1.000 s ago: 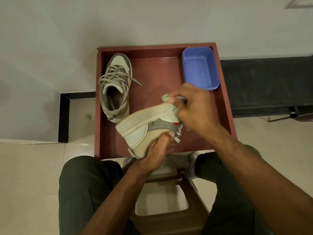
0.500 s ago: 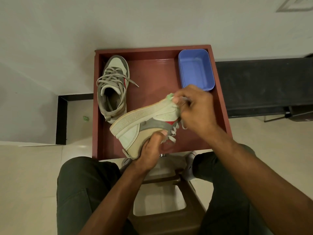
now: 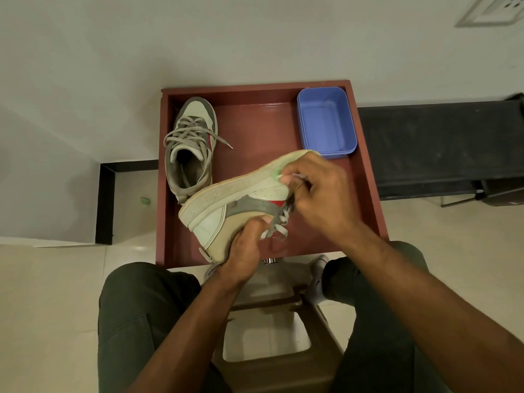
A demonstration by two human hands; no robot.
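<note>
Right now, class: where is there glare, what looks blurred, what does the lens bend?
Head view: soft sheen inside the red tray; head view: right hand, pinching a green-tipped item at the held shoe, slightly blurred; head view: wall socket skewed at the corner.

No legible writing; embossed marks on the sole of the held sneaker (image 3: 215,194), too blurred.

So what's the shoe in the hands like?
The held sneaker is whitish with a grey stripe, a red patch, tan heel and grey laces. It is tipped on its side above the red-brown tray, sole facing away. The left hand grips its heel; the right hand pinches a green-tipped thing against its toe.
</note>
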